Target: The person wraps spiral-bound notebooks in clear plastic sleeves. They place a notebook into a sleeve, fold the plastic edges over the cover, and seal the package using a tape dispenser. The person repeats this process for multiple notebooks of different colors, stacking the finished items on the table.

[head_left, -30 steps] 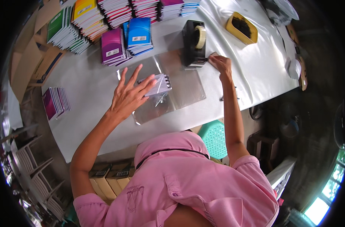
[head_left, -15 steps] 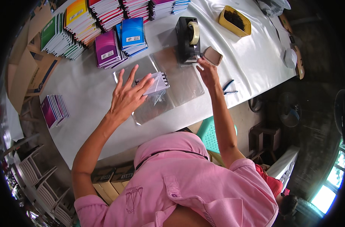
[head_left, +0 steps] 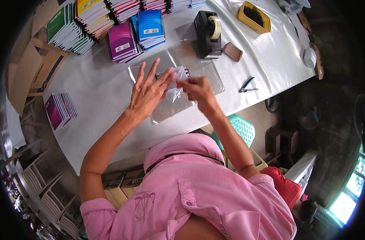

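My left hand (head_left: 145, 96) lies over a small spiral-bound bundle wrapped in clear plastic (head_left: 177, 86), with its fingers spread and the fingertips pressing on the wrap. Over the bundle's right side my right hand (head_left: 201, 94) is closed in a pinch, slightly blurred. Anything between its fingertips is too small to make out. Flat clear plastic sheets (head_left: 166, 114) lie beneath the bundle. Just beyond stands a black tape dispenser (head_left: 201, 38) with a roll of tape (head_left: 215, 28).
Stacks of spiral notebooks, among them purple (head_left: 120, 38) and blue (head_left: 150, 25), line the far left. More purple notebooks (head_left: 60, 111) stand at the left edge. Right of the dispenser are a small brown tray (head_left: 233, 52), a yellow tub (head_left: 265, 28) and blue-handled cutters (head_left: 246, 85).
My right hand has come from the tape dispenser's cutting edge down and left to the wrapped bundle, closing its fingers. The left hand stays on the bundle. The whole view has shifted slightly.
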A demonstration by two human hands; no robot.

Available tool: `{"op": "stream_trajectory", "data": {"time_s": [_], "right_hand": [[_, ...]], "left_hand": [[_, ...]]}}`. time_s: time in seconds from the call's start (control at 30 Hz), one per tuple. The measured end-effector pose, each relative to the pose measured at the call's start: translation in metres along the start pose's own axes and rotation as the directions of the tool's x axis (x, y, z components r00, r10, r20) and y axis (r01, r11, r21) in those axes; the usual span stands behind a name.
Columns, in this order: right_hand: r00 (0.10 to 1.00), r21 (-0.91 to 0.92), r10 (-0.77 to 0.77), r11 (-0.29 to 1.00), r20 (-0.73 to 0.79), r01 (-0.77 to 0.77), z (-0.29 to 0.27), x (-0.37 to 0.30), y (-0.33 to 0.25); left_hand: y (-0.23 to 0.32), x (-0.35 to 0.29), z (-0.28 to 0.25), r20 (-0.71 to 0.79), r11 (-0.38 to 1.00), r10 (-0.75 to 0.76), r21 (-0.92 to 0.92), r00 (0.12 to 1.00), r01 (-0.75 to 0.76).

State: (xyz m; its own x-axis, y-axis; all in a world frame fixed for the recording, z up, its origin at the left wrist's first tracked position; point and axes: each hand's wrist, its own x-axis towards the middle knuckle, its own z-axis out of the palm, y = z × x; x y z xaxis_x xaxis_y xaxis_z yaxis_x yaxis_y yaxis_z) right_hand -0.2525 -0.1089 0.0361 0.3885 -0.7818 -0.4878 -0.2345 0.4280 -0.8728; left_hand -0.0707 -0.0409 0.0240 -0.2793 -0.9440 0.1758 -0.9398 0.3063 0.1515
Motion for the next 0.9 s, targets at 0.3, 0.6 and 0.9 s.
{"op": "stream_trajectory", "data": {"time_s": [0.3,0.6,0.9], "right_hand": [[0.91,-0.288,-0.35,0.915,-0.222,0.282,0.023,-0.003,0.062],[0.89,0.006,0.021,1.0,0.455,-0.027,0.011,0.02,0.11],[0.893,0.658,-0.239,0.749,0.382,-0.081,-0.021,0.048,0.061]], "left_hand": [[-0.013,0.03,0.012,0.208,0.943,-0.113,-0.285,0.972,0.171],[0.001,0.072,0.028,0.361,0.962,-0.069,-0.222,0.93,0.158],[-0.009,-0.013,0.04,0.149,-0.142,-0.532,-0.986,0.833,0.086]]}}
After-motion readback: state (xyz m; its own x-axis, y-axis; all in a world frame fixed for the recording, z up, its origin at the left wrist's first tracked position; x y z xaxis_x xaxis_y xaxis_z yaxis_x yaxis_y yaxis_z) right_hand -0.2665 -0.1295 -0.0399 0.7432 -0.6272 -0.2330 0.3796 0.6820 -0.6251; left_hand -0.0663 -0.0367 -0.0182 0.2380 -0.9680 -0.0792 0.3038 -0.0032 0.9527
